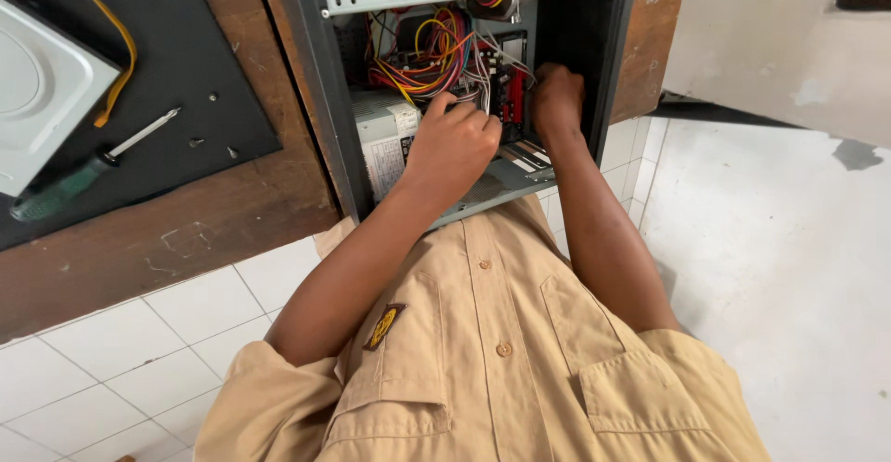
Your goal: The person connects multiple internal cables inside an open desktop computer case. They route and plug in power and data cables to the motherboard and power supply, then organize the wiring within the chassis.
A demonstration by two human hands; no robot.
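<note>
A brown wooden bench (186,230) stands on a front of white tiles (121,369), with a black mat (195,63) lying on top. The pale floor (789,267) is scuffed and stained, and daylight falls evenly across it.

I see computer repair workshop: opened PC case (325,100) on wooden bench (186,230), screwdriver (83,174), removed optical drive (42,91).

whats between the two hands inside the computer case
In the head view, thin white and grey wires and a red circuit board lie between the left hand and the right hand, below the coloured wire bundle in the computer case.
</note>
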